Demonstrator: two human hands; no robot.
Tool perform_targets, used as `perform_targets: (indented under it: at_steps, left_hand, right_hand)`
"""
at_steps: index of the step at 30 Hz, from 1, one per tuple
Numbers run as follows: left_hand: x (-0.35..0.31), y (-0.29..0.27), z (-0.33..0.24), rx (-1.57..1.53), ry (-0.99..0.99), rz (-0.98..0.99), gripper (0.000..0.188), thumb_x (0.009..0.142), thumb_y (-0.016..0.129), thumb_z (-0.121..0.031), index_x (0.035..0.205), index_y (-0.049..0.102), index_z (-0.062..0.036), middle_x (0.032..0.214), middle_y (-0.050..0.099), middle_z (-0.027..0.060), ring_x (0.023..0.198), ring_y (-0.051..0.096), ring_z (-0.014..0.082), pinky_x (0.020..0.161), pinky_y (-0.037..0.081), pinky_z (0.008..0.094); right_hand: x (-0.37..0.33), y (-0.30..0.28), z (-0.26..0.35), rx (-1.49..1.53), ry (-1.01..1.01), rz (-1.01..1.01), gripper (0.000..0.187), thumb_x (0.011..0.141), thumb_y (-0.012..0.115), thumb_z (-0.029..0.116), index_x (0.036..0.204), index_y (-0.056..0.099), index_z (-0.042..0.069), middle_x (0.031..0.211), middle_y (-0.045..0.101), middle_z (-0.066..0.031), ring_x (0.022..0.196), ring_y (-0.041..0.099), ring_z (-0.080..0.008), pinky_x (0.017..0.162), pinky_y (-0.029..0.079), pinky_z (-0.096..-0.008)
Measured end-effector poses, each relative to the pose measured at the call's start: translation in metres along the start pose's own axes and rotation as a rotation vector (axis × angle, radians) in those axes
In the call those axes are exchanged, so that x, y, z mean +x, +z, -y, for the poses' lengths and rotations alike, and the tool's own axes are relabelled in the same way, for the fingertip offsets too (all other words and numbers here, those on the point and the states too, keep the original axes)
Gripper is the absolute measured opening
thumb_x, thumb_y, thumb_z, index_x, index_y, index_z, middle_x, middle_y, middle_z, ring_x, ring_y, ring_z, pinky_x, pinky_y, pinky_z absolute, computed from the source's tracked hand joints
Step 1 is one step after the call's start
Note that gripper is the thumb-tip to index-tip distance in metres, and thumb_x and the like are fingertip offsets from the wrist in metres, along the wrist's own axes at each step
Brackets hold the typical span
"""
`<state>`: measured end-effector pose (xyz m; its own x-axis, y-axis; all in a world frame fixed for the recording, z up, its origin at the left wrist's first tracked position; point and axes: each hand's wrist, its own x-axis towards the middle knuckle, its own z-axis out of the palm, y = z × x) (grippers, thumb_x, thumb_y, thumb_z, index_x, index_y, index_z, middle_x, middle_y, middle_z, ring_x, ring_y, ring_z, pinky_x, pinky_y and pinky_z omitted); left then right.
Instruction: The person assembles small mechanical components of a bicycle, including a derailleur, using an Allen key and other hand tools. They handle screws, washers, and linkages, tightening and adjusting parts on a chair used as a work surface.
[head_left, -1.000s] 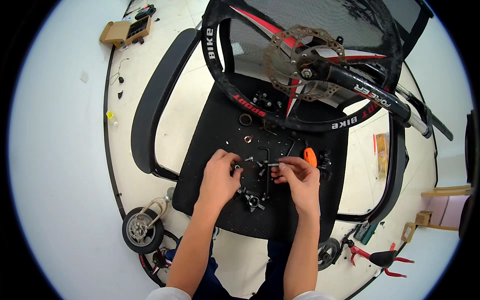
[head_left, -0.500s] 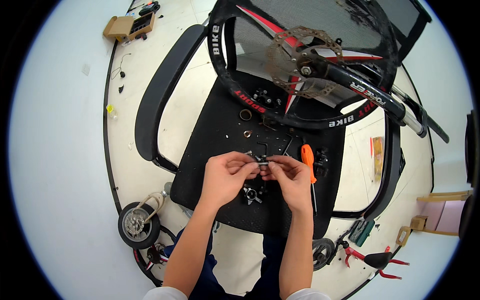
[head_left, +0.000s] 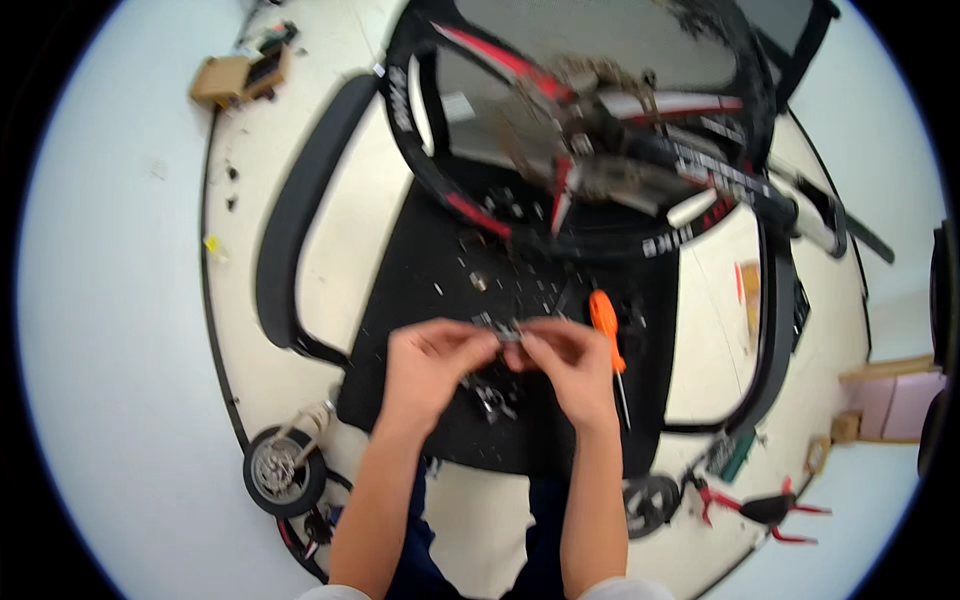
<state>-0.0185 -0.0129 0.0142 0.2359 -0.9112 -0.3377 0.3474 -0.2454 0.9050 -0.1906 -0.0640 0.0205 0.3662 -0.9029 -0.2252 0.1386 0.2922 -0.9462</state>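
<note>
My left hand (head_left: 428, 368) and my right hand (head_left: 574, 368) meet over the black chair seat (head_left: 395, 325). Between their fingertips they pinch a small silver metal part (head_left: 509, 336), which is blurred and partly covered, so its exact kind does not show. Below the hands lies a small black-and-silver metal piece (head_left: 493, 402) on the seat. To the right of my right hand rests a screwdriver (head_left: 604, 318) with an orange handle, its shaft pointing toward me. A small metal nut or ring (head_left: 479, 281) and other little parts lie just beyond my fingers.
A black bicycle wheel (head_left: 478, 215) with a brake disc and fork leans over the seat's far part. Armrests (head_left: 287, 245) flank the seat. On the floor are a small wheel (head_left: 284, 472), an open cardboard box (head_left: 220, 82) and a red-framed item (head_left: 720, 500).
The view has shifted and blurred, so chair and wheel appear farther left. Both hands still pinch the small metal part, held slightly lower in the picture.
</note>
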Motion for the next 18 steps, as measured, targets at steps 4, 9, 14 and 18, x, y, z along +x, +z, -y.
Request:
perform_targets:
  at_steps: [4, 9, 14, 18]
  left_hand:
    - [-0.003, -0.001, 0.006, -0.140, -0.022, 0.027, 0.020, 0.086, 0.076, -0.003, 0.103, 0.072, 0.0056, 0.094, 0.074, 0.0130, 0.083, 0.070, 0.0158, 0.078, 0.056, 0.0273]
    - [-0.006, -0.004, 0.006, -0.232, -0.095, 0.038, 0.022, 0.087, 0.075, -0.001, 0.107, 0.072, 0.0062, 0.099, 0.074, 0.0127, 0.090, 0.071, 0.0161, 0.083, 0.057, 0.0252]
    - [-0.006, -0.002, 0.015, -0.318, -0.107, -0.034, 0.020, 0.088, 0.072, 0.002, 0.106, 0.071, 0.0077, 0.101, 0.073, 0.0158, 0.091, 0.071, 0.0193, 0.086, 0.058, 0.0283]
    - [-0.002, -0.001, 0.016, -0.350, -0.071, -0.043, 0.019, 0.089, 0.070, 0.003, 0.107, 0.070, 0.0076, 0.103, 0.073, 0.0162, 0.093, 0.071, 0.0196, 0.088, 0.057, 0.0292]
  right_hand:
    - [-0.006, 0.008, 0.001, 0.065, -0.022, 0.018, 0.017, 0.093, 0.062, -0.005, 0.107, 0.066, -0.013, 0.094, 0.072, -0.0183, 0.082, 0.072, -0.0214, 0.078, 0.061, -0.0313]
    - [-0.001, 0.009, -0.007, 0.075, -0.067, 0.006, 0.017, 0.092, 0.062, -0.007, 0.107, 0.066, -0.013, 0.095, 0.072, -0.0199, 0.083, 0.073, -0.0242, 0.078, 0.062, -0.0339]
    - [-0.001, 0.008, -0.013, 0.031, -0.060, 0.003, 0.016, 0.092, 0.062, -0.007, 0.106, 0.067, -0.012, 0.094, 0.073, -0.0184, 0.083, 0.073, -0.0228, 0.078, 0.062, -0.0333]
    - [-0.002, 0.011, -0.015, 0.006, -0.073, 0.002, 0.016, 0.091, 0.063, -0.007, 0.105, 0.067, -0.013, 0.094, 0.073, -0.0182, 0.083, 0.073, -0.0219, 0.078, 0.062, -0.0330]
